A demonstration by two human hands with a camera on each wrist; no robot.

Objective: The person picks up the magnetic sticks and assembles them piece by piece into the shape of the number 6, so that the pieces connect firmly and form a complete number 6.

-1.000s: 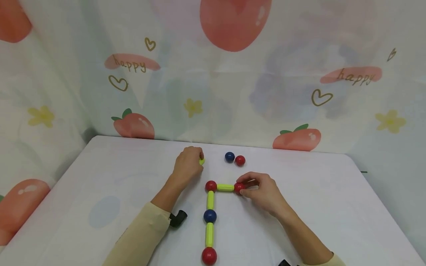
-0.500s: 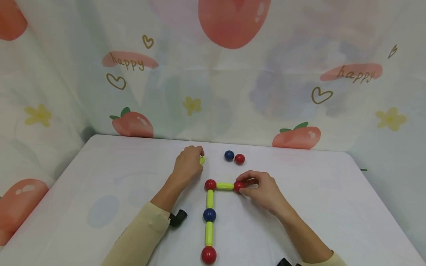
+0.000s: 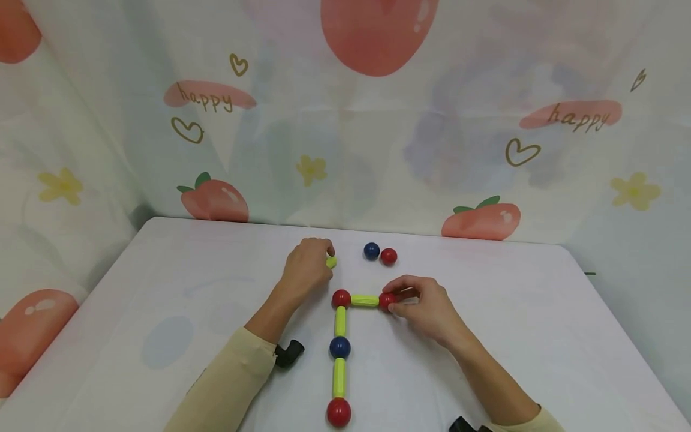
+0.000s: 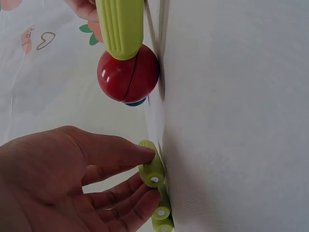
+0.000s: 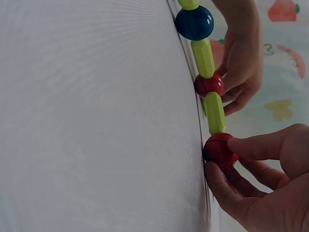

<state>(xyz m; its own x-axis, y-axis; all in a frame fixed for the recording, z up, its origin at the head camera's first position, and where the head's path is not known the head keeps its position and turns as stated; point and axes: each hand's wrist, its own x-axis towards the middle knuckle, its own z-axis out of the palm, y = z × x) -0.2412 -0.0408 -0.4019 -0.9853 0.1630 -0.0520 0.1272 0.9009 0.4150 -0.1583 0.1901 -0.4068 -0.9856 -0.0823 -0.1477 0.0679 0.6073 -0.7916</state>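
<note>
My left hand (image 3: 306,265) pinches a yellow-green magnetic rod (image 4: 151,170) between thumb and fingers. Two more such rods (image 4: 162,209) show beyond it in the left wrist view, close by the fingertips. With thumb and fingers, my right hand (image 3: 427,307) holds a red ball (image 5: 219,151) at the right end of a joined shape. That shape is an upside-down L on the table: a yellow-green rod (image 3: 364,300) links the held ball to a red corner ball (image 3: 341,298). Downward from the corner run a rod, a blue ball (image 3: 340,347), another rod and a red ball (image 3: 339,413).
A loose blue ball (image 3: 371,251) and a loose red ball (image 3: 388,257) lie side by side near the table's back edge. A patterned cloth (image 3: 345,150) hangs behind the white table (image 3: 540,336). Black wrist mounts (image 3: 288,354) sit at both sleeves.
My left hand has shifted slightly right, and a bit more of its rod shows. The right hand stays on the red ball. The head view has tilted slightly.
</note>
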